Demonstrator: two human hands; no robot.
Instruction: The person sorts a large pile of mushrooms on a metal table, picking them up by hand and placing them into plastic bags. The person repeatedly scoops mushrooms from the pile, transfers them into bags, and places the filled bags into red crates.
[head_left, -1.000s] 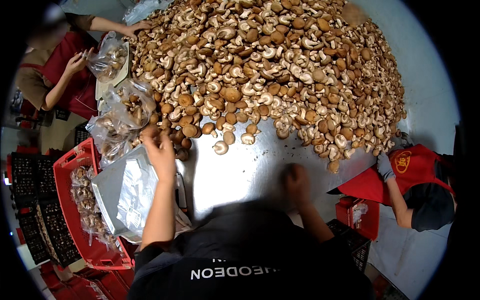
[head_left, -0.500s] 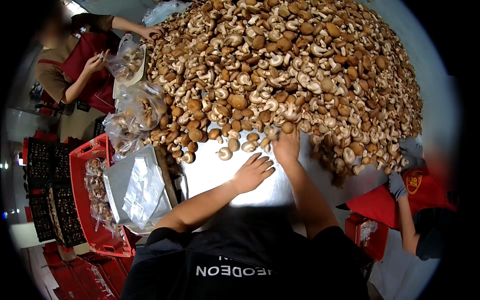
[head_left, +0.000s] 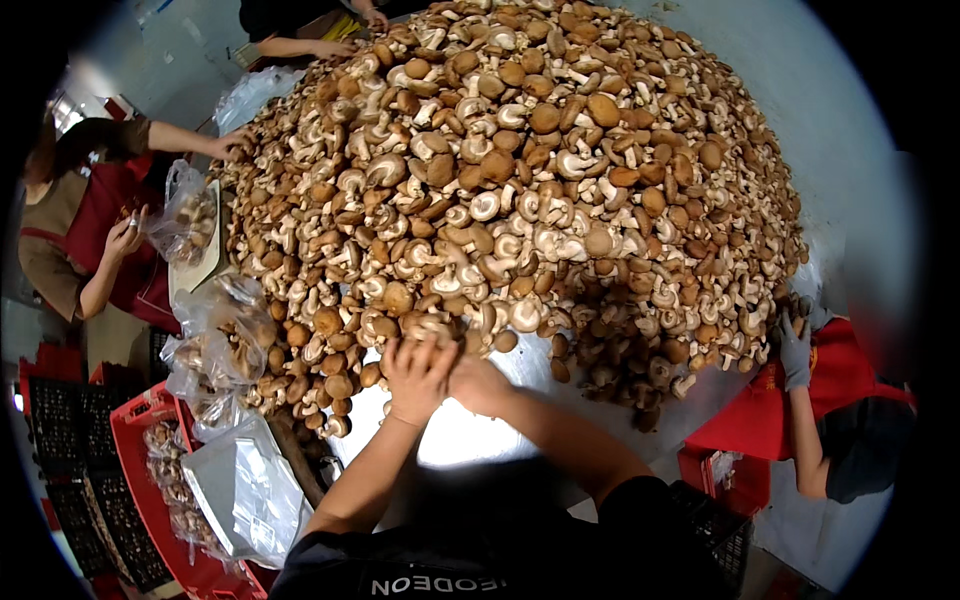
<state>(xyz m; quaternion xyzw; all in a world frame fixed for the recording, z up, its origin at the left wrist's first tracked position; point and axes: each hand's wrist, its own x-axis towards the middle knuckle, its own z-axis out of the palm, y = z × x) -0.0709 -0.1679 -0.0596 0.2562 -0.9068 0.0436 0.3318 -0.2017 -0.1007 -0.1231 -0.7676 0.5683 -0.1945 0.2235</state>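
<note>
A great heap of brown-capped, pale-stemmed shiitake mushrooms (head_left: 560, 235) covers most of the metal table (head_left: 465, 438). At its near edge my two hands meet. My left hand (head_left: 417, 378) lies palm down with its fingers stretched and slightly apart, the tips against mushrooms (head_left: 432, 326) at the foot of the heap. Close beside it is my right hand (head_left: 482, 386), reaching across to the left. Its fingers are hidden behind the left hand, so their grip does not show.
On the left are bagged mushrooms (head_left: 222, 340), a grey tray with clear plastic (head_left: 250, 490) and a red crate (head_left: 140, 440). A co-worker in a red apron (head_left: 125, 235) stands there. Another's gloved hand (head_left: 796, 350) touches the heap at right. A third person's arms (head_left: 310, 47) reach in at the back.
My hands have come together, the right one moving left across the table. Loose mushrooms before them now lie against the heap. The view has shifted, bringing the far person's arms into sight.
</note>
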